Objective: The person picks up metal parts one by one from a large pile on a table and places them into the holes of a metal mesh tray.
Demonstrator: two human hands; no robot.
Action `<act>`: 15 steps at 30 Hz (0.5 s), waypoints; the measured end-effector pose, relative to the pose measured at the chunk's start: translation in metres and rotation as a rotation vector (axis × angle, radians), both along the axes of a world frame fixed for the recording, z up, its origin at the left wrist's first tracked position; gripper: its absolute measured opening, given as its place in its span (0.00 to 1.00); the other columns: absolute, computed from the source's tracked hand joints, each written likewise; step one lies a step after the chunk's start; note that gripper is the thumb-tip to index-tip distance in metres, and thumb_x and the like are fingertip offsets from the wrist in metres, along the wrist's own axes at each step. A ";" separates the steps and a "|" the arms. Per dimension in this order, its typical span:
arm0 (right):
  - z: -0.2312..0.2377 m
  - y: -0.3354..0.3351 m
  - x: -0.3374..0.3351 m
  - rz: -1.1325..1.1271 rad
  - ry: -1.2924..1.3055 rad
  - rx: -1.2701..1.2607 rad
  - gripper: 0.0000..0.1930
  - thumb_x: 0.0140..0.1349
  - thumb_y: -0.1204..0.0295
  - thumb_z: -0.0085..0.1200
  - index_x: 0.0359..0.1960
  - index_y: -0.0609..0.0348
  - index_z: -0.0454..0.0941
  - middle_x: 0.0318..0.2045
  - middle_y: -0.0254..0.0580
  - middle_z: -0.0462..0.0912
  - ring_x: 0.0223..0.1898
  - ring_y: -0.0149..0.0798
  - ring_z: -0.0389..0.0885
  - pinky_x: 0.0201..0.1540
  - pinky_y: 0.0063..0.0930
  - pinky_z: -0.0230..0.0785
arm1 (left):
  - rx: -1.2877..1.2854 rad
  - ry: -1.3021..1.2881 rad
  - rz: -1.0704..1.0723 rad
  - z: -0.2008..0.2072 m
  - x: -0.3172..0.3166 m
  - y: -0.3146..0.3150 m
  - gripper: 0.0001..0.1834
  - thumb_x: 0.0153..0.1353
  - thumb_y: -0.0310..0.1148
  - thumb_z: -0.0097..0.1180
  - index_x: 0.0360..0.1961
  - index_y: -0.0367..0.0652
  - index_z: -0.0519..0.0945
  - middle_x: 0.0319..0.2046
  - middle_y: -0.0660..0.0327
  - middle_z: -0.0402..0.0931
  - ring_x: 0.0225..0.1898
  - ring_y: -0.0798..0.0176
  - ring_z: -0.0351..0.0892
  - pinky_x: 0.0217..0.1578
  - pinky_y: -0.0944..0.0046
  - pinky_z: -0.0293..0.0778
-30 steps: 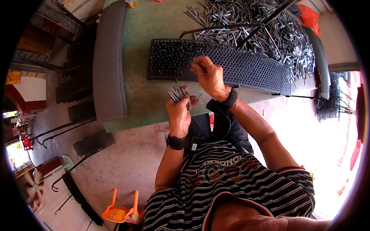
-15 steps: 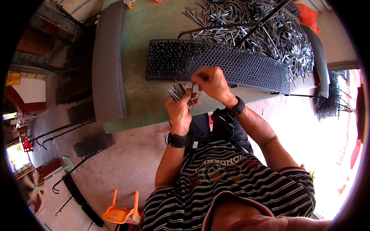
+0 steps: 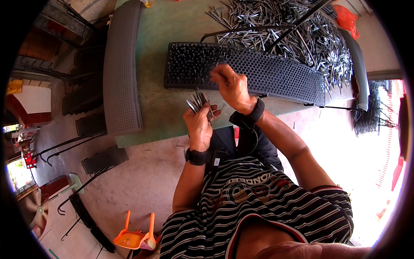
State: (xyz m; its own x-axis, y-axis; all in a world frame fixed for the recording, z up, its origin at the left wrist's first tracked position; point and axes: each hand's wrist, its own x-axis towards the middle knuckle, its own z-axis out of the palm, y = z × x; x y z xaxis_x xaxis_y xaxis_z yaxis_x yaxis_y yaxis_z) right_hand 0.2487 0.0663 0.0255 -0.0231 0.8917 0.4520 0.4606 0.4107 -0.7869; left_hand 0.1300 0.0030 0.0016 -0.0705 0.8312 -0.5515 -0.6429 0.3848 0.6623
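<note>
A bundle of thin metal strips is gripped in my left hand, just off the near edge of a black perforated panel. Strips stand upright in many holes of the panel's left part; its right part shows bare round holes. My right hand hovers over the panel's near side, where the filled part meets the bare one. Its fingers are pinched together and slightly blurred; what they hold, if anything, cannot be made out. Behind the panel spreads a large heap of loose metal strips.
Grey perforated sheets lie stacked along the left side of the green table. A black rod slants over the heap. A red plastic bag is at the far right. An orange stool stands on the floor.
My right hand has moved from beside the bundle up over the panel. My left hand keeps the bundle in nearly the same place.
</note>
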 end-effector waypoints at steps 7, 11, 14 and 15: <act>-0.003 0.003 0.003 0.035 -0.356 0.247 0.03 0.53 0.77 0.55 0.29 0.61 0.77 0.23 0.44 0.80 0.21 0.47 0.79 0.25 0.31 0.71 | -0.012 0.014 0.022 0.002 -0.002 -0.001 0.07 0.57 0.21 0.52 0.37 0.38 0.76 0.31 0.58 0.76 0.28 0.59 0.79 0.26 0.59 0.78; 0.018 -0.011 0.006 0.044 -0.283 -0.269 0.07 0.49 0.71 0.60 0.26 0.61 0.79 0.19 0.46 0.79 0.21 0.50 0.78 0.25 0.33 0.71 | 0.005 0.009 0.016 0.009 -0.001 -0.002 0.08 0.57 0.21 0.52 0.39 0.37 0.76 0.31 0.58 0.77 0.29 0.59 0.79 0.27 0.59 0.79; -0.001 -0.011 0.015 0.122 -0.120 -0.364 0.07 0.49 0.72 0.60 0.26 0.63 0.80 0.18 0.45 0.80 0.21 0.42 0.80 0.24 0.30 0.71 | 0.027 0.002 -0.006 0.010 0.004 -0.001 0.09 0.57 0.21 0.52 0.40 0.37 0.76 0.31 0.58 0.77 0.30 0.59 0.79 0.28 0.60 0.79; 0.000 -0.011 0.013 0.116 -0.022 -0.385 0.06 0.50 0.72 0.60 0.27 0.63 0.80 0.19 0.44 0.80 0.21 0.39 0.81 0.24 0.29 0.71 | 0.027 -0.004 -0.006 0.009 0.004 -0.003 0.09 0.58 0.21 0.52 0.40 0.36 0.76 0.31 0.58 0.77 0.30 0.59 0.79 0.28 0.59 0.79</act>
